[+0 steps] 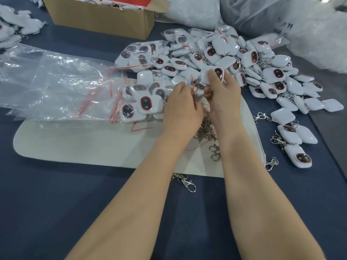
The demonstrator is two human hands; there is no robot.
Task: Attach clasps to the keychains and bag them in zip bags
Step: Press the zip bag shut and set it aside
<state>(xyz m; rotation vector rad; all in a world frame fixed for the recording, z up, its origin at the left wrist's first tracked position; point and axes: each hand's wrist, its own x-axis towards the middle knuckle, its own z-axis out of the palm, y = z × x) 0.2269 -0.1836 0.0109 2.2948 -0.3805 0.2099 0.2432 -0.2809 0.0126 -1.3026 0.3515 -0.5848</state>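
My right hand (223,94) gripped a white keychain (205,75) at its fingertips, and my left hand (181,111) pinched the red-striped mouth of a zip bag (192,86) right beside it. More keychains than I could count lay heaped beyond (272,74). A tangle of clasps (206,128) sat between my wrists, with two more (215,152) just nearer me.

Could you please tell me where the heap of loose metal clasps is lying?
In the head view, the heap of clasps lies on the white mat, just right of centre, between the wrists of the left hand and the right hand.
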